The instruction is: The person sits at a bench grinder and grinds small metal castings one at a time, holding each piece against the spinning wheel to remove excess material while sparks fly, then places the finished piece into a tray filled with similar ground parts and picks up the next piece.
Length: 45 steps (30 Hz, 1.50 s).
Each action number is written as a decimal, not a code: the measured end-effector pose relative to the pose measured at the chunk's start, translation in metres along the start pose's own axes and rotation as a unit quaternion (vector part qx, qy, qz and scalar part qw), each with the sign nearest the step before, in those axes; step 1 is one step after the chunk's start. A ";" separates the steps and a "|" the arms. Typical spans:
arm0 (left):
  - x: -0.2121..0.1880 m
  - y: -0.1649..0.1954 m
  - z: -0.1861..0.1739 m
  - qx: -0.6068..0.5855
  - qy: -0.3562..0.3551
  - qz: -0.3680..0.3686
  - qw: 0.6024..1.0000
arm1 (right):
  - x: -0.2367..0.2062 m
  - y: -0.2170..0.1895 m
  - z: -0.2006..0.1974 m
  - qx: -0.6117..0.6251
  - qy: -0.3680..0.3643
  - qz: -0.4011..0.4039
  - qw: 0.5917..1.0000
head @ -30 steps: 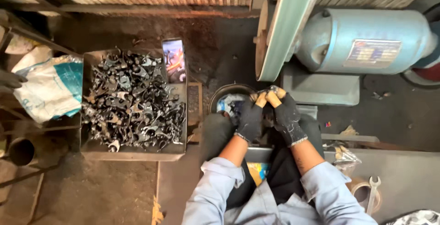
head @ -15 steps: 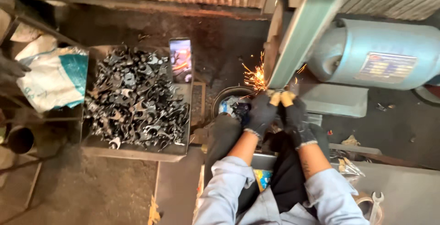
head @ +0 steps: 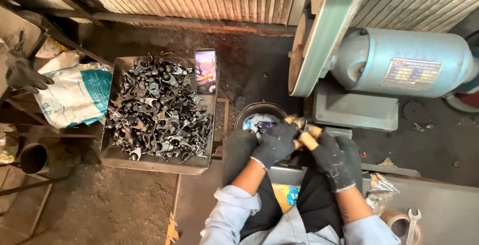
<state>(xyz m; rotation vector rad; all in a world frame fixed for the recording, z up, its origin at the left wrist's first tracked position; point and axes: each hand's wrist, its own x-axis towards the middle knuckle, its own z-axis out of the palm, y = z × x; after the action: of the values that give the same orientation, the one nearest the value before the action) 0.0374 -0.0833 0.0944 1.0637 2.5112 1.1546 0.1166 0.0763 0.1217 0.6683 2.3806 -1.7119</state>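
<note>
While both dark-gloved hands meet over the lap, the left hand (head: pixel 276 146) and right hand (head: pixel 332 159) close together on a small workpiece (head: pixel 301 134) that cannot be made out between the tan-capped fingertips (head: pixel 309 141); each grip is narrow and shut on it; the piece sits at the grip itself, its long axis hidden; up and slightly right of the grip runs the pale green grinding belt (head: pixel 324 35) of the blue-grey motor-driven grinder (head: pixel 399 63), near but apart, the right hand somewhat nearer; just beyond the left hand stands a round dark bucket (head: pixel 259 110); well left of the grip lies a square metal tray (head: pixel 149 161) heaped with dark forged metal parts (head: pixel 157 110); a phone (head: pixel 205 70) rests on its far corner.
</note>
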 end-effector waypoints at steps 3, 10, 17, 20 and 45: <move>0.019 -0.022 0.004 -0.188 -0.003 0.063 0.980 | 0.015 0.000 -0.017 0.088 -0.105 -0.137 0.981; 0.078 -0.091 0.071 -0.739 -0.023 -0.270 0.617 | 0.085 0.043 0.026 0.296 -0.081 -0.117 0.945; 0.051 -0.090 0.054 -0.418 -0.036 -0.146 0.896 | 0.080 0.031 0.024 0.263 -0.029 0.111 0.958; 0.036 -0.058 0.016 -0.294 -0.064 -0.033 0.953 | 0.053 0.008 0.006 0.290 -0.155 -0.110 0.938; 0.077 -0.101 0.074 -0.616 -0.034 -0.086 0.782 | 0.103 0.046 0.035 0.278 -0.091 -0.132 0.947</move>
<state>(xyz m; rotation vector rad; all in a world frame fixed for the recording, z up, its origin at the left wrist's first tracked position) -0.0405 -0.0326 -0.0191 0.4266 1.1618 2.0793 0.0395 0.0837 0.0332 0.2278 1.9292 -2.4725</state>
